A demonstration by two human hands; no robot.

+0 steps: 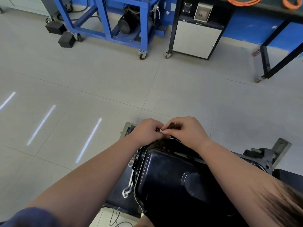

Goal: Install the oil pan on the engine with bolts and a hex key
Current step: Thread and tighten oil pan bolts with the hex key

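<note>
The black oil pan (177, 174) sits dome-side up on the engine (260, 158), close under the person, its thin flange edge running down the left side and curving round the far end. Both hands meet at that far edge, just past the rim. The left hand (147, 131) is curled, fingers drawn in toward the thumb; the right hand (186, 130) is curled too, pinching something small and dark between fingertips and thumb. What that small piece is, I cannot tell; it is mostly hidden by the fingers. The two hands touch one another at the fingertips, and both forearms stretch forward across the pan, the right one crossing over its top.

Beside the pan's left flange a silvery metal tube (128, 189) shows, and at the right a grey cast bracket (282, 150) sticks up from the engine. Beyond the far edge lies a wide stretch of pale tiled floor (114, 76) with bright streaks of reflected light at the left. Well apart, along the back wall, stand a blue wheeled frame (113, 18) carrying a dark motor, two black blocks (65, 39) by its castor, a white cabinet (196, 40) on castors, and the black legs of a desk (268, 63) at the right.
</note>
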